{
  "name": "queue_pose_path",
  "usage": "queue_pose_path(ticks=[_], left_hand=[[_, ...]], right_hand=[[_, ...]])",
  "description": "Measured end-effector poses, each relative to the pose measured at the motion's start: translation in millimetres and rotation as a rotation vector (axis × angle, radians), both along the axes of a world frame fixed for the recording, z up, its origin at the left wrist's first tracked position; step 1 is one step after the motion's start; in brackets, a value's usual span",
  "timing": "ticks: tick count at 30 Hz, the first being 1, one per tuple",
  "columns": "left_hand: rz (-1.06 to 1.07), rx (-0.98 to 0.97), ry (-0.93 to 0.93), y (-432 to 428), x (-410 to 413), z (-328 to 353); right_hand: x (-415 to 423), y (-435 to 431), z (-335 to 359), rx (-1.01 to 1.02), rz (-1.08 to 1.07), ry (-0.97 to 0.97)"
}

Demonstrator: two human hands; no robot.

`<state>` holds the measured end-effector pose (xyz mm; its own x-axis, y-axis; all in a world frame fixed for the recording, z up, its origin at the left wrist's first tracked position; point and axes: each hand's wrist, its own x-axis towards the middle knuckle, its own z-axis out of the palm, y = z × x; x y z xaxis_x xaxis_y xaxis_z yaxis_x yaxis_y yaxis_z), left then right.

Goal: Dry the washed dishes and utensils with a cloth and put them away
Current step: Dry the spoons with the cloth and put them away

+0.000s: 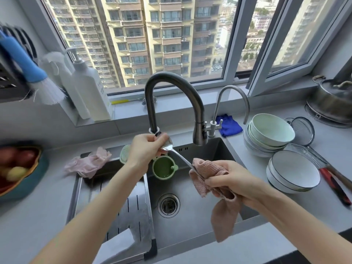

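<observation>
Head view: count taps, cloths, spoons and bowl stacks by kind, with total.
Taps: 2, the dark tap and the slim tap
Cloths: 2, the pink cloth and the blue cloth
Spoons: 1, the spoon
Bowl stacks: 2, the far stack and the near stack
Total: 7

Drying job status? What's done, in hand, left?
Done: unclear; nothing visibly put away. In hand: left hand pinches the spoon by its bowl while right hand grips the pink cloth around its handle. Left: green bowl stack, white dish stack and strainer sit on the counter; whether dried cannot be told.
</observation>
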<state>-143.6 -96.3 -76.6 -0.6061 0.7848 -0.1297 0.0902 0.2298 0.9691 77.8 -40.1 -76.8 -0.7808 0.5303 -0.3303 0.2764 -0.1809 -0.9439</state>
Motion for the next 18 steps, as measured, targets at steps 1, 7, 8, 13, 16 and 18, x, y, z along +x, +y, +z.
queue_pose_path(ticks=[1, 7, 8, 13, 16, 18], left_hand=[[-0.033, 0.011, -0.174, -1.2, 10.0, -3.4], [0.025, 0.081, -0.404, 4.4, 60.8, -11.9], [0.057, 0.072, -0.383, 5.6, 59.1, -9.1], [0.098, 0.060, -0.418, -2.2, 23.6, 7.1], [-0.088, -0.111, -0.314, -15.1, 14.9, 10.8], [-0.207, -0.168, -0.209, -21.2, 17.6, 13.4]], right_hand=[[-5.3, -0.8, 0.6, -0.002, -0.051, 0.026], [-22.9, -17.3, -11.6, 0.070, -0.206, 0.067], [-18.9, -19.5, -16.9, 0.076, -0.220, 0.043], [18.6, -13.3, -33.3, 0.176, -0.360, -0.122], [17.3, 3.4, -9.1, 0.340, -0.519, 0.077], [0.8, 9.5, 14.0, 0.382, -0.495, 0.254]])
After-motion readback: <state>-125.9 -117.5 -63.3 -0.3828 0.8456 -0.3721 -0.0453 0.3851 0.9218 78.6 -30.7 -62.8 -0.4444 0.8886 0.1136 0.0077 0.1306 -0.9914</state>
